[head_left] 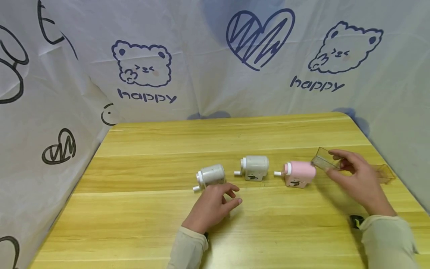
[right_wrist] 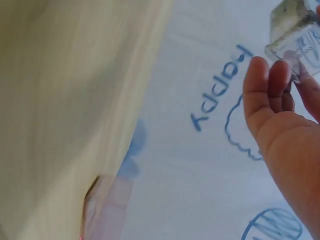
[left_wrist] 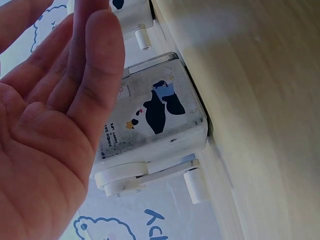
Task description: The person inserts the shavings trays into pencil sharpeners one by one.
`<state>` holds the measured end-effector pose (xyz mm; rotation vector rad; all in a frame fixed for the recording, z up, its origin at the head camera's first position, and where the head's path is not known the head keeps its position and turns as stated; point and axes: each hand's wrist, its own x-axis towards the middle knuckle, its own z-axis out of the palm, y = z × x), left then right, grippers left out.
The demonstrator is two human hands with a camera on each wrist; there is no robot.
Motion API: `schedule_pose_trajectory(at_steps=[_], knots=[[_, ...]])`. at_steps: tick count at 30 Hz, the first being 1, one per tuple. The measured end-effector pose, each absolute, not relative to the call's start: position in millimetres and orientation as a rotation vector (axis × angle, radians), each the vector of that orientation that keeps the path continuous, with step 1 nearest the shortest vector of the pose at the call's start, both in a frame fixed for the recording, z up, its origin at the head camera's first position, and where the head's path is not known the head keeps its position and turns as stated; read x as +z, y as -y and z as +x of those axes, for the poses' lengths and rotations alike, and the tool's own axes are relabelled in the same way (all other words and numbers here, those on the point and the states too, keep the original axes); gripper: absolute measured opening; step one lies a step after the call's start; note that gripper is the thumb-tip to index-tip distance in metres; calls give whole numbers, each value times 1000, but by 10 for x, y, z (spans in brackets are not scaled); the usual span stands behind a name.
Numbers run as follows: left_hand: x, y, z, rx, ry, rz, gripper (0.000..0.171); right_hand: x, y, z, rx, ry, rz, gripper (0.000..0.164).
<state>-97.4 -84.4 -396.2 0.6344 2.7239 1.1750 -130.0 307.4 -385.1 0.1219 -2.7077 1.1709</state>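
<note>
In the head view three crank pencil sharpeners stand in a row: a grey one [head_left: 213,173] at left, another grey one [head_left: 257,166] in the middle and a pink one [head_left: 301,173] at right. My left hand [head_left: 212,206] hovers with relaxed fingers just in front of the left sharpener, partly covering it. Its panda print [left_wrist: 160,107] and crank show in the left wrist view. Beside the pink sharpener, my right hand [head_left: 359,175] pinches a clear plastic box [head_left: 323,158] between thumb and fingers, raised and tilted. That clear box [right_wrist: 295,37] is partly cut off in the right wrist view.
A second see-through box [head_left: 385,174], pinkish-amber, lies on the wooden table [head_left: 151,216] beyond my right hand, near the right edge. White cloth [head_left: 201,74] with drawn bears and hearts hangs behind the table and along its sides.
</note>
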Motion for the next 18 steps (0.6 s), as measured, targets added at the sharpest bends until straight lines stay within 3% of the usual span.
schedule_pose_trajectory(at_steps=[18], knots=[[-3977, 850, -983, 1175, -2726, 631, 32, -3799, -2583, -1216, 1354, 2576, 556, 56]])
